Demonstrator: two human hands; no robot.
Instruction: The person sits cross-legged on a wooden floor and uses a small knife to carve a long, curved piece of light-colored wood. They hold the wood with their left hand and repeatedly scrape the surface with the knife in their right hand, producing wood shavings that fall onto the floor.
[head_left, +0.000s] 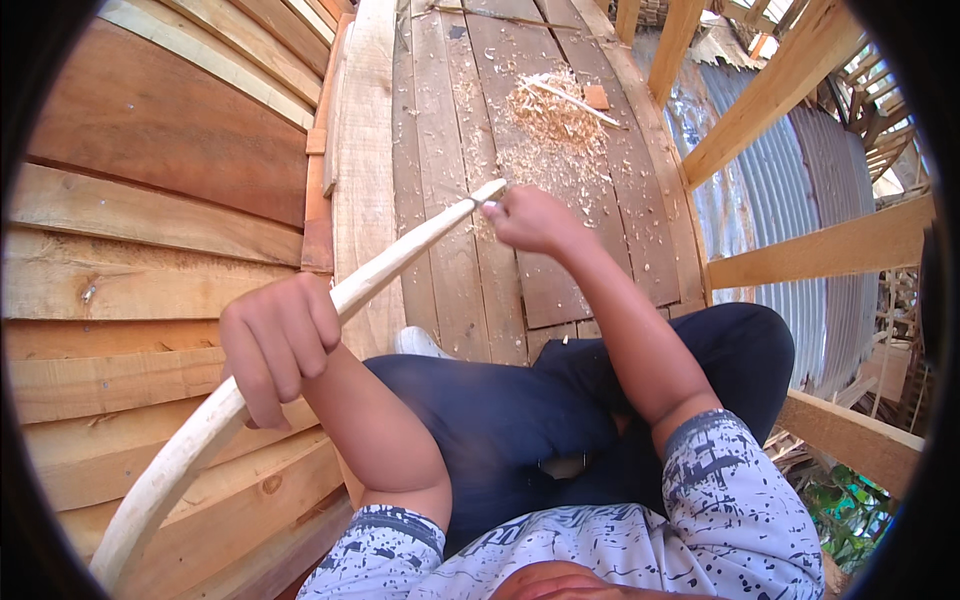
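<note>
A long peeled pale wooden stick (395, 258) runs slantwise from the lower left up to the middle of the view. My left hand (280, 340) is closed around it partway along. Near its far, narrowed end my right hand (535, 218) is closed in a fist, with the thumb toward the wood. A thin knife blade (468, 196) shows across the stick beside that thumb; the fist hides the handle.
Wood shavings (560, 115) lie heaped on the plank floor (495, 310), with a thin pale stick (575, 102) and a small reddish-brown block (596, 97). A plank wall (150, 210) rises at left. Wooden railing posts (770, 95) and corrugated metal sheets (765, 150) stand at right.
</note>
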